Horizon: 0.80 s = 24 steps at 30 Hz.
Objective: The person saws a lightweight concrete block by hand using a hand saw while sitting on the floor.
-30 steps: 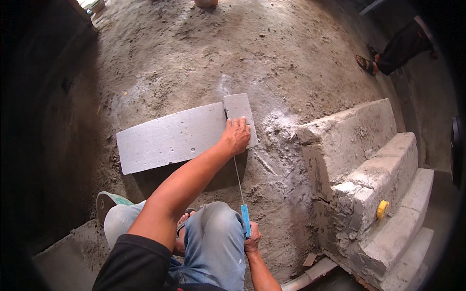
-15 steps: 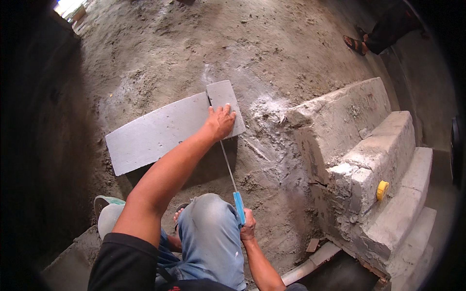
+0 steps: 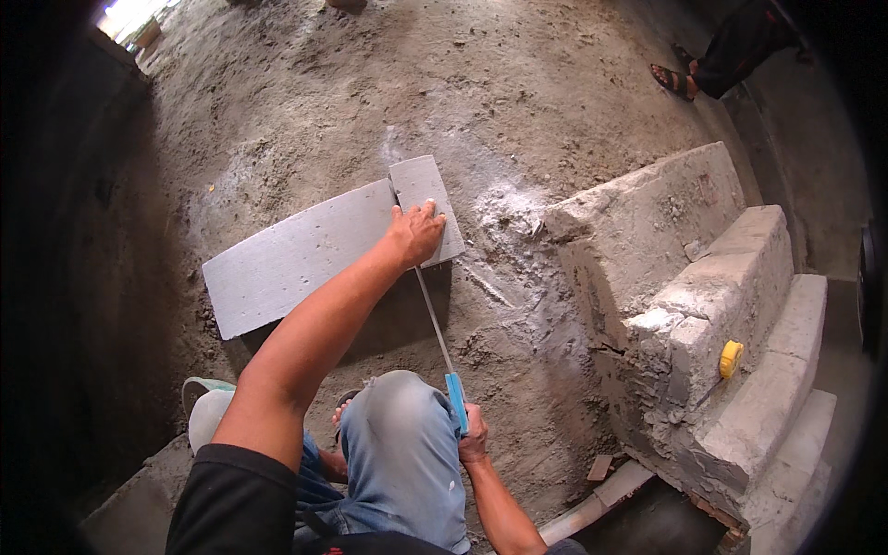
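Note:
A pale grey lightweight concrete block [image 3: 301,254] lies on the rough floor, with a dark cut running through it near its right end. My left hand [image 3: 416,234] presses on the short end piece [image 3: 421,176] beside the cut, palm down and fingers apart. In the cut sits the thin blade of a hand saw [image 3: 433,314], pointing away from me; part of it is hidden under my left hand. My right hand [image 3: 474,435] is wrapped round the saw's light blue handle [image 3: 457,403], next to my knee.
On the right rise rough concrete steps [image 3: 721,287], with a yellow tape measure [image 3: 731,359] on one of them. Pale dust [image 3: 509,208] covers the floor beside the block. A person's sandalled foot [image 3: 673,81] stands at the far right. A rounded pale container [image 3: 205,412] is near my left arm.
My right hand and the saw have come slightly back toward me. My left hand stays on the end piece. The view has shifted a little.

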### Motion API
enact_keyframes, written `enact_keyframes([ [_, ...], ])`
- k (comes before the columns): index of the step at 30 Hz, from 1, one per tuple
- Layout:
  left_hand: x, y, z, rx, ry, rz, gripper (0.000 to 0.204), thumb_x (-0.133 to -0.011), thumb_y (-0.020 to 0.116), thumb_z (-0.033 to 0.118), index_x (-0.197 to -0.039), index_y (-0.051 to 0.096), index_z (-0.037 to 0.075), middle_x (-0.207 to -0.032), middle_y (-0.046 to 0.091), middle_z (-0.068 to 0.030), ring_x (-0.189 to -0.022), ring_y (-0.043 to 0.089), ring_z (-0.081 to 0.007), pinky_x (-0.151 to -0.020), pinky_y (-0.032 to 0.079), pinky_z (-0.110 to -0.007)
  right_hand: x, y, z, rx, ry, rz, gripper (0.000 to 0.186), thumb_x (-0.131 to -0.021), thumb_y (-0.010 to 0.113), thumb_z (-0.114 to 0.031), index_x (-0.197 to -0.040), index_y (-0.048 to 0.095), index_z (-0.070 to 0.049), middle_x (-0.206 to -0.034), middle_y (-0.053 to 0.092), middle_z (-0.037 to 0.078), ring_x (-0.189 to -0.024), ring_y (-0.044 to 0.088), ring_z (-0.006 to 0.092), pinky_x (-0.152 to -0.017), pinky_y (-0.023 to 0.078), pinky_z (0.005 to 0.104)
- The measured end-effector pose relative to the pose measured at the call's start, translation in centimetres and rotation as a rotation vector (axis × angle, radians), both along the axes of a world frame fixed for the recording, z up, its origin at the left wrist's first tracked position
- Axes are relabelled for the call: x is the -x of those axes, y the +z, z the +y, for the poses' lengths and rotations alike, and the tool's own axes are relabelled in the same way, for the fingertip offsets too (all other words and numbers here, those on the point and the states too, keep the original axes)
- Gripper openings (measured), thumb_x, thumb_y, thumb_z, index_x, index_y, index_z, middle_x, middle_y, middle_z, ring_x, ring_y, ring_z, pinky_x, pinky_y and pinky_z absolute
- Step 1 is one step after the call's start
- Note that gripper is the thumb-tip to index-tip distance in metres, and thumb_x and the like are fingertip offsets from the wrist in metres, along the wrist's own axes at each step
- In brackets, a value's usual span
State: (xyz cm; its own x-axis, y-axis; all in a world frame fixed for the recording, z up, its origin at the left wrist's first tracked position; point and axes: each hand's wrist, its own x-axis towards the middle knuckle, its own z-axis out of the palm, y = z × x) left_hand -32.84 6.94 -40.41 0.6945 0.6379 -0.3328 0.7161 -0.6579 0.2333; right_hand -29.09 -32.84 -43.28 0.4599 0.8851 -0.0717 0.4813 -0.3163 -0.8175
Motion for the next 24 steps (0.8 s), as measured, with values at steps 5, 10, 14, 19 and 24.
enact_keyframes([
  [5, -0.8, 1.1, 0.4, 0.064, -0.01, 0.102, 0.046, -0.088, 0.052, 0.008, -0.134, 0.053, 0.009, -0.146, 0.04, -0.0196, -0.125, 0.053, -0.0339, -0.103, 0.038, -0.064, -0.4, -0.3, 1.7, -0.01, 0.01, 0.089, 0.025, -0.089, 0.073, -0.018, -0.1, 0.056, -0.005, -0.084, 0.064, 0.018, -0.073, 0.066, 0.0398, -0.061, 0.052, 0.0457],
  [10, -0.9, 1.7, 0.5, 0.132, -0.03, 0.151, 0.06, -0.082, 0.054, 0.002, -0.142, 0.05, 0.01, -0.153, 0.035, -0.0218, -0.126, 0.053, -0.0357, -0.1, 0.041, -0.062, -0.2, -0.5, -0.8, 0.011, -0.031, 0.016, 0.025, -0.088, 0.073, -0.018, -0.101, 0.057, -0.006, -0.083, 0.063, 0.018, -0.073, 0.066, 0.0407, -0.061, 0.052, 0.0461],
  [14, -1.1, 1.5, 0.6, 0.146, -0.022, 0.19, 0.06, -0.082, 0.053, 0.002, -0.141, 0.049, 0.01, -0.153, 0.035, -0.0211, -0.125, 0.054, -0.0364, -0.1, 0.043, -0.061, 0.0, -0.6, 1.1, -0.006, -0.039, 0.078, 0.024, -0.088, 0.073, -0.017, -0.102, 0.057, -0.006, -0.082, 0.064, 0.018, -0.073, 0.066, 0.0402, -0.06, 0.052, 0.0459],
  [19, -1.0, 1.7, 1.0, 0.138, -0.032, 0.177, 0.062, -0.081, 0.053, 0.002, -0.142, 0.049, 0.01, -0.153, 0.035, -0.0209, -0.126, 0.054, -0.0359, -0.098, 0.045, -0.059, -0.1, -0.8, -0.2, -0.019, -0.047, 0.088, 0.024, -0.089, 0.072, -0.019, -0.101, 0.057, -0.005, -0.081, 0.064, 0.019, -0.074, 0.067, 0.0397, -0.061, 0.052, 0.0457],
  [24, -1.3, 2.2, 0.8, 0.169, 0.0, 0.206, 0.063, -0.079, 0.054, 0.002, -0.142, 0.05, 0.01, -0.154, 0.033, -0.0212, -0.127, 0.053, -0.0361, -0.099, 0.046, -0.056, -0.4, -0.8, 1.7, 0.056, -0.049, 0.131, 0.024, -0.089, 0.072, -0.021, -0.101, 0.057, -0.005, -0.081, 0.064, 0.019, -0.074, 0.067, 0.0397, -0.061, 0.052, 0.0458],
])
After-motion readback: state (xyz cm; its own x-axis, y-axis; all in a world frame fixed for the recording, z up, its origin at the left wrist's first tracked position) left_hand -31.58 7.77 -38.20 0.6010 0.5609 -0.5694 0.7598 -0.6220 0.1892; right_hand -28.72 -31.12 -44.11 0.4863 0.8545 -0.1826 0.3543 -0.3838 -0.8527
